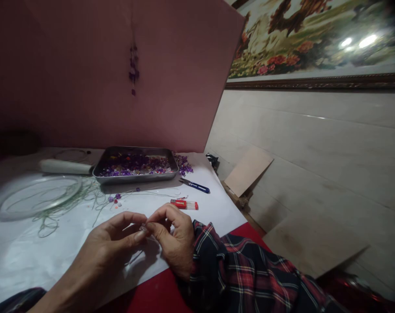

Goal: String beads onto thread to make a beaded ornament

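My left hand (pixel 111 243) pinches a small clear bead-like piece (pixel 143 228) between thumb and forefinger, above the white sheet. Right against it, the thumb and forefinger of my right hand (pixel 173 234) are pressed together at the piece's edge; what they grip is too small to name. Behind the hands lie a red lighter (pixel 184 204) and blue thread snips (pixel 195 185). Several loose purple and orange beads (pixel 115 199) rest beside tangled pale green cord (pixel 86 191).
A metal tray (pixel 135 178) of purple beads stands at the back, with more beads at its right. A coil of clear line (pixel 1 213) and a white roll (pixel 65 167) lie left. A beaded strand (pixel 133 69) hangs on the pink panel (pixel 70 78).
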A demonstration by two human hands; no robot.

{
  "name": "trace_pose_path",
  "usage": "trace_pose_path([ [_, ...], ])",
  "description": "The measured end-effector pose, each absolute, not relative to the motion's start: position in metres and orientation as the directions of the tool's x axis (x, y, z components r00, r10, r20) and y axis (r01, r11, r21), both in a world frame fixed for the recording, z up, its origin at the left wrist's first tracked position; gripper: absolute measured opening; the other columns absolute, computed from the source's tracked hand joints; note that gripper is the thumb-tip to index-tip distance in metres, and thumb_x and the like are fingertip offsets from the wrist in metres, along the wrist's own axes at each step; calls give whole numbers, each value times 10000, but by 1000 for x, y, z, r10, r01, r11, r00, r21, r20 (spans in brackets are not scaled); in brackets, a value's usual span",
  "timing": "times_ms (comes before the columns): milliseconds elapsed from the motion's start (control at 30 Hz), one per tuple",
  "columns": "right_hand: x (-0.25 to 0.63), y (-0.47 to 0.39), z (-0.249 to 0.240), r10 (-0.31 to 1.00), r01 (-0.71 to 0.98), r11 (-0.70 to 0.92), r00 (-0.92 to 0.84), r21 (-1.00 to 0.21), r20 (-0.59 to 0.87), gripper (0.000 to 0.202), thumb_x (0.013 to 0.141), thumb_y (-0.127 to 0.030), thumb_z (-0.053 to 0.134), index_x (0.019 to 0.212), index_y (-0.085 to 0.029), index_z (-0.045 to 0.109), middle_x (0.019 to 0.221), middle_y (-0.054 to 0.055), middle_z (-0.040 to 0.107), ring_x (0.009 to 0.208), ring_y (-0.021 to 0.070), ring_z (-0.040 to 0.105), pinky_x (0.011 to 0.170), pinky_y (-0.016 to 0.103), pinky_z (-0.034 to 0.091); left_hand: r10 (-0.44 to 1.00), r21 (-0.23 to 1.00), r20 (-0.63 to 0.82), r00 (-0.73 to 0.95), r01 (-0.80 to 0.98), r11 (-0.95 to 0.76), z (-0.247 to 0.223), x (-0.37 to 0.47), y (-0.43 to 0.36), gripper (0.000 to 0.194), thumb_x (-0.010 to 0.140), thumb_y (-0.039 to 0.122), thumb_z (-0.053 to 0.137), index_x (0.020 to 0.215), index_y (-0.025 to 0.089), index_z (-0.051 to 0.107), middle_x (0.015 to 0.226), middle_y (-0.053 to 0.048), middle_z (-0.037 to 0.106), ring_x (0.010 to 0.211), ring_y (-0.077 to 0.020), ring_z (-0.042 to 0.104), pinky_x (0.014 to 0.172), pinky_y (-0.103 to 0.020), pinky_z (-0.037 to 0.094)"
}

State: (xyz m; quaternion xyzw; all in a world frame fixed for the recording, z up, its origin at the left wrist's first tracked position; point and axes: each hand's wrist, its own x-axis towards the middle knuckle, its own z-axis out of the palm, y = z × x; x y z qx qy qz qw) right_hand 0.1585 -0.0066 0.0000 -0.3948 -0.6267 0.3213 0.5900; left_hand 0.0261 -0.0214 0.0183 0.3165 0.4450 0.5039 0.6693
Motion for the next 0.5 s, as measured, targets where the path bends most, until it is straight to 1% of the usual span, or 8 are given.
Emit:
trace_pose_path([
  [133, 159, -8, 2, 865, 146, 497, -3, -855, 502, 107, 743, -117, 676, 661, -172, 635, 637, -34, 564, 590, 110, 486, 568, 244, 357, 954, 873, -280, 107, -386, 299, 16, 25, -21, 277, 532, 243, 877, 723, 188, 685, 653, -43, 758, 577, -189, 673, 564, -263, 503],
  [300, 162, -9, 5, 851, 165, 521, -27, -837, 524, 153, 795, -226, 647, 654, -175, 616, 626, -30, 527, 570, 111, 463, 533, 248, 340, 943, 865, -320, 87, -379, 329, 19, 23, -21, 277, 543, 216, 875, 752, 204, 692, 617, -39, 748, 552, -188, 678, 533, -251, 499],
  [400, 163, -9, 5, 838, 204, 534, -3, -820, 545, 190, 771, -241, 665, 607, -181, 593, 608, -32, 511, 554, 108, 443, 511, 247, 321, 945, 862, -321, 70, -391, 322, 20, 22, -19, 298, 536, 191, 874, 773, 204, 694, 646, -48, 753, 553, -190, 675, 507, -251, 500],
  [500, 163, -9, 5, 846, 253, 514, 6, -820, 533, 200, 717, -193, 683, 556, -184, 566, 588, -35, 515, 543, 103, 433, 505, 245, 311, 951, 863, -305, 51, -407, 299, 18, 21, -18, 330, 526, 176, 875, 792, 211, 682, 685, -42, 754, 599, -197, 684, 526, -257, 515],
])
